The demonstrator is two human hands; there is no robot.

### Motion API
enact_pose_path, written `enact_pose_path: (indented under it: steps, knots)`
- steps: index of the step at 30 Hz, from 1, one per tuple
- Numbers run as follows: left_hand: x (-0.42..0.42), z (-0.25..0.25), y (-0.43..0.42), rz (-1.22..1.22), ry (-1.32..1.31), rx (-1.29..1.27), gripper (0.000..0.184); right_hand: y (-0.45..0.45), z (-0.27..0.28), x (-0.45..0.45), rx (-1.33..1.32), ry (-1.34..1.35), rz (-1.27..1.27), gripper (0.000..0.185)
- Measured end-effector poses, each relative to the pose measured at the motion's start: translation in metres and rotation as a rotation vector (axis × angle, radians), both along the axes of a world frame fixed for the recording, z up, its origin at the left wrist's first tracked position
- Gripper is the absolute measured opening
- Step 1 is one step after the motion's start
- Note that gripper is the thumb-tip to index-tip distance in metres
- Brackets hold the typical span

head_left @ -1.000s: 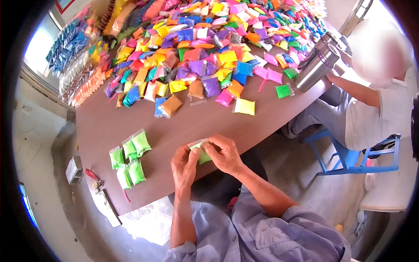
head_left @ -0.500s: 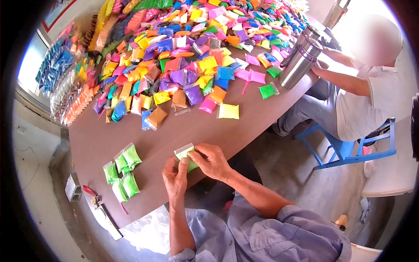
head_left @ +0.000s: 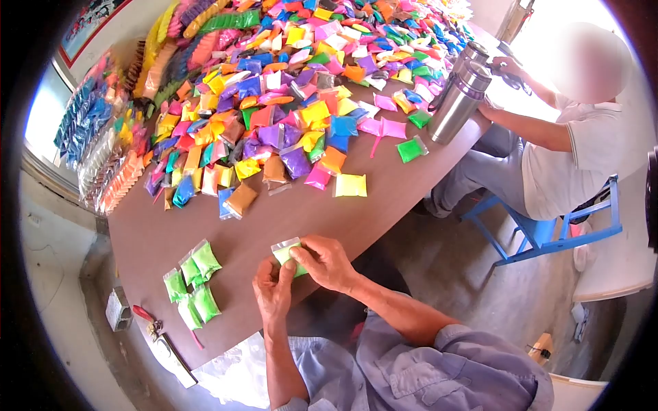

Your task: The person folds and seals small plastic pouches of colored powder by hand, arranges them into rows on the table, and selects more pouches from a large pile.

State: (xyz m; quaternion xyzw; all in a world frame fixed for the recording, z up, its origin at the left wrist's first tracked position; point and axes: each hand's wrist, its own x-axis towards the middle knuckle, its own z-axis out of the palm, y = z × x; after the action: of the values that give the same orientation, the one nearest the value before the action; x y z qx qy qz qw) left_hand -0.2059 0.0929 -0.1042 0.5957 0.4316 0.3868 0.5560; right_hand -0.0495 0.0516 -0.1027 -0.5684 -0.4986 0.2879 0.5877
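Observation:
Between my two hands is a small clear packet with light green filling [head_left: 284, 251], held just above the table near its front edge. My left hand [head_left: 273, 288] pinches its lower left side with the thumb on top. My right hand [head_left: 327, 263] grips the right side, thumb pressed on the packet's face. The packet's clear top strip points away from me; its lower part is hidden by my fingers. To the left of my hands, several bright green packets [head_left: 203, 301] lie in a small group on the brown table [head_left: 240, 226].
A large heap of multicoloured packets [head_left: 274, 137] covers the far table. Strips of packets [head_left: 89, 116] hang at the left. Two steel flasks [head_left: 458, 103] stand at the right edge. A person [head_left: 576, 137] sits there on a blue stool [head_left: 541, 236]. Keys [head_left: 152, 327] lie at the near left corner.
The view has tilted slightly, so the table sits a little differently. Both hands keep hold of the green packet. The seated person's far hand has risen and shows holding something dark.

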Motion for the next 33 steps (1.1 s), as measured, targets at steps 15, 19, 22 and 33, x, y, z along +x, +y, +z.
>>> enact_pose_path:
  steps: [15,19,22,33]
  knots:
    - [-0.006,0.0,0.002,-0.035,0.154,0.003,0.027,0.001,0.002,0.0,0.02,0.075,-0.038,0.015]
    - [0.009,0.012,-0.003,0.042,-0.041,0.002,0.019,0.0,-0.009,0.001,0.072,-0.054,-0.029,0.011]
    - [0.0,-0.001,0.0,0.043,-0.081,-0.009,0.016,0.001,-0.012,-0.001,0.099,-0.037,0.006,0.015]
    - [0.005,-0.004,-0.002,0.047,-0.164,0.003,0.02,0.0,-0.013,-0.002,0.174,-0.056,-0.028,0.012]
